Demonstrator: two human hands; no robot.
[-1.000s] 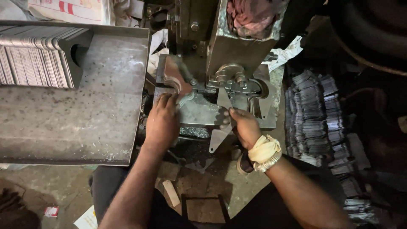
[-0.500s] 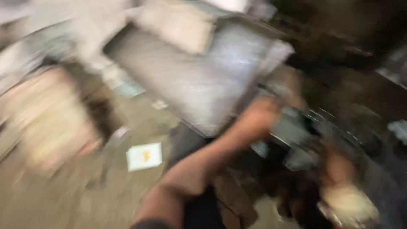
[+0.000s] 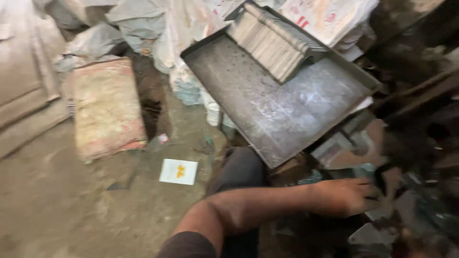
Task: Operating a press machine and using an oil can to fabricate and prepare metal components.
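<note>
Your left hand (image 3: 345, 197) reaches out to the right, below the lower corner of the metal tray (image 3: 267, 110), with its fingers curled together over dark, blurred scraps; whether it pinches any of them cannot be told. Your right hand is out of view.

Taking the tray as the landmark and going left to right: far to its left, a flat, worn cushion (image 3: 106, 107) with a reddish edge lies on the dusty floor (image 3: 57, 200). Below and left of the tray, a small white card (image 3: 178, 171) with an orange mark lies on the floor, well apart from your hand. Behind the tray's upper left edge, grey sacks (image 3: 143, 28) are heaped. The tray itself sits tilted, its surface scratched and dull. At its upper end a stack of thin metal strips (image 3: 272, 40) stands packed on edge, touching the rim. Right of the tray the area is dark and smeared, and nothing there can be made out.
</note>
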